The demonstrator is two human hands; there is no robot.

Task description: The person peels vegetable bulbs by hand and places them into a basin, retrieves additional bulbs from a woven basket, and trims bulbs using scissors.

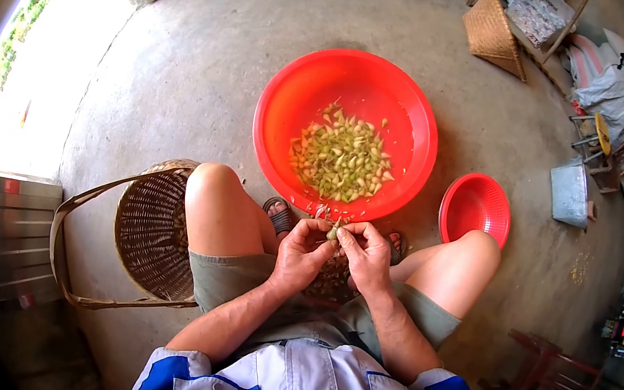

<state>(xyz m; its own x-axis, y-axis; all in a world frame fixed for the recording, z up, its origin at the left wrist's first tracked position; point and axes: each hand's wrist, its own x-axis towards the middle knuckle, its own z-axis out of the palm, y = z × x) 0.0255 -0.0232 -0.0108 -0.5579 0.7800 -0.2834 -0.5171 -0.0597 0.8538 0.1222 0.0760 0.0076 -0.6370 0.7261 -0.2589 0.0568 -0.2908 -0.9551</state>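
Between my knees, my left hand (303, 252) and my right hand (368, 256) meet fingertip to fingertip. Pinched between them is a small greenish bulb (334, 233) with a pointed end. Just beyond my fingers stands a large red plastic basin (271, 147), with many similar pale green and yellowish bulbs (344, 156) heaped in it. Thin whitish scraps (322, 210) lie by the basin's near rim. More dry peelings (330, 279) are scattered on the floor below my hands, partly hidden by them.
A wicker basket (151, 234) with a long handle lies tilted by my left knee. By my right knee is a small red colander (476, 209). Farther right stand a metal bucket (569, 194), a stool (596, 136), stacked sacks (616, 100) and a wooden chair (550, 384).
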